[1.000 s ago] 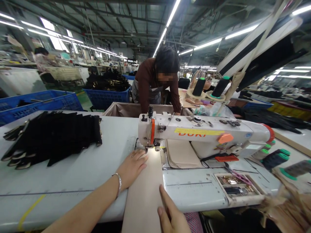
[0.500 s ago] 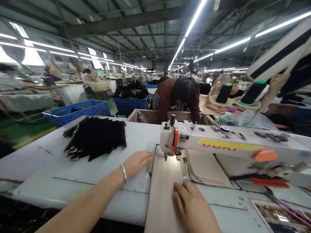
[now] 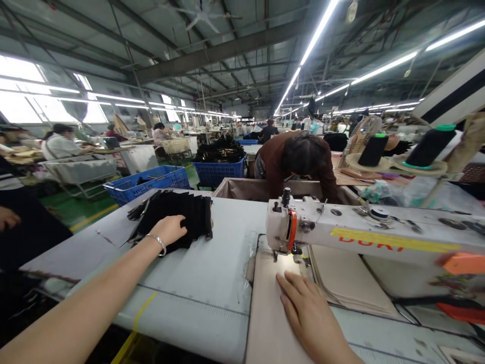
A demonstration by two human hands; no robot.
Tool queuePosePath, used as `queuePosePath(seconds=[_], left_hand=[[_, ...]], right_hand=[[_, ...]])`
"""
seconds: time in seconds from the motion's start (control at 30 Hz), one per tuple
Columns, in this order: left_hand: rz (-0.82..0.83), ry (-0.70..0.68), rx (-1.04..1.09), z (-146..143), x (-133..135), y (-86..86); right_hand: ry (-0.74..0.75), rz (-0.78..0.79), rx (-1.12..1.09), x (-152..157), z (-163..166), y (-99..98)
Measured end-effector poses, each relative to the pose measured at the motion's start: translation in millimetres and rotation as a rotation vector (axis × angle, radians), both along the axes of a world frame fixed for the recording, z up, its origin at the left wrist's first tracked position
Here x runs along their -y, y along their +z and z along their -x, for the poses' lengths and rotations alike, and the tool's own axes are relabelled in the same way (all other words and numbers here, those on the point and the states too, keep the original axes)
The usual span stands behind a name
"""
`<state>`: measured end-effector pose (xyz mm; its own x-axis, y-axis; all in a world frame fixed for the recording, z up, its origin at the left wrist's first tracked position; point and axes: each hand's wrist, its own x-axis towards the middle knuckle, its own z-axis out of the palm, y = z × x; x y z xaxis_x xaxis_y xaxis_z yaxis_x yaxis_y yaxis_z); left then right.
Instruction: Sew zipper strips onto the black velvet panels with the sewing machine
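My left hand (image 3: 171, 230), with a silver bracelet at the wrist, rests on a fanned stack of black fabric pieces (image 3: 189, 215) at the far left of the white table (image 3: 212, 273). Its fingers curl over the pieces; I cannot tell if it grips one. My right hand (image 3: 306, 308) lies flat, fingers together, on a beige fabric strip (image 3: 267, 308) just in front of the needle of the white sewing machine (image 3: 364, 230). A pile of beige pieces (image 3: 348, 280) sits under the machine arm.
A person in a brown top (image 3: 299, 159) bends over a beige-lined bin (image 3: 246, 189) behind the table. Blue crates (image 3: 151, 182) stand at the back left. Black thread cones (image 3: 373, 150) rise at the right. Another person's hand (image 3: 7, 218) shows at the left edge.
My left hand has left the beige strip beside the needle and reached left onto the black stack. My right hand has slid forward toward the needle. The view has swung left.
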<state>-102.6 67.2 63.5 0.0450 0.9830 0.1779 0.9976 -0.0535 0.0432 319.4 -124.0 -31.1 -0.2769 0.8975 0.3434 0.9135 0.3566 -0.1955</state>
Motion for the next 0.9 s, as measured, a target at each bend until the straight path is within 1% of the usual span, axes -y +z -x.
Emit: queuePosePath(seconds=[0.07, 0.13, 0.2, 0.23, 0.27, 0.3, 0.33, 0.37, 0.4, 0.47, 0.5, 0.53, 0.57, 0.6, 0.67, 0.73, 0.8, 0.87, 0.9], left_hand=[[-0.029, 0.0, -0.031, 1, 2, 12.0], [-0.106, 0.003, -0.048, 3, 12, 35.4], [-0.227, 0.014, -0.052, 3, 32, 60.1], [-0.291, 0.01, -0.047, 0, 46, 68.3], [-0.358, -0.01, -0.039, -5, 61, 71.5], [-0.435, -0.076, -0.023, -13, 78, 68.9], [-0.466, -0.157, 0.005, -24, 96, 60.3], [-0.417, -0.264, 0.044, -37, 114, 46.6], [-0.336, -0.383, 0.102, -51, 131, 29.4], [-0.077, -0.667, 0.19, -80, 153, -7.7], [0.063, -0.75, 0.212, -92, 156, -23.7], [0.138, -0.786, 0.228, -102, 153, -36.6], [0.145, -0.766, 0.224, -110, 144, -45.9], [0.098, -0.695, 0.195, -114, 132, -52.2], [-0.059, -0.469, 0.057, -117, 103, -59.1], [-0.113, -0.271, -0.123, -114, 80, -65.0], [-0.088, -0.174, -0.198, -109, 72, -72.8], [-0.027, -0.133, -0.154, -103, 77, -77.3], [0.008, -0.119, -0.105, -99, 82, -75.4]], right_hand=[[-0.003, 0.015, 0.012, -4, 2, 3.7], [-0.019, 0.021, 0.033, -8, 5, 7.2], [-0.036, 0.011, 0.041, -9, 7, 10.1], [-0.04, 0.006, 0.039, -9, 7, 11.3], [-0.041, 0.003, 0.032, -9, 8, 12.3], [-0.04, 0.005, 0.024, -8, 8, 13.2], [-0.038, 0.009, 0.014, -8, 9, 13.8], [-0.036, 0.016, 0.003, -7, 9, 14.4], [-0.035, 0.021, -0.006, -7, 9, 14.8], [-0.037, 0.022, -0.02, -7, 8, 15.3], [-0.038, 0.022, -0.022, -7, 8, 15.5], [-0.04, 0.022, -0.024, -7, 8, 15.7], [-0.041, 0.022, -0.025, -7, 8, 15.9], [-0.042, 0.023, -0.027, -7, 8, 16.1], [-0.04, 0.026, -0.034, -6, 8, 16.6], [-0.042, 0.026, -0.041, -6, 8, 17.0], [-0.041, 0.027, -0.043, -5, 8, 17.4], [-0.042, 0.029, -0.043, -5, 8, 17.8], [-0.043, 0.031, -0.044, -5, 8, 18.0]])
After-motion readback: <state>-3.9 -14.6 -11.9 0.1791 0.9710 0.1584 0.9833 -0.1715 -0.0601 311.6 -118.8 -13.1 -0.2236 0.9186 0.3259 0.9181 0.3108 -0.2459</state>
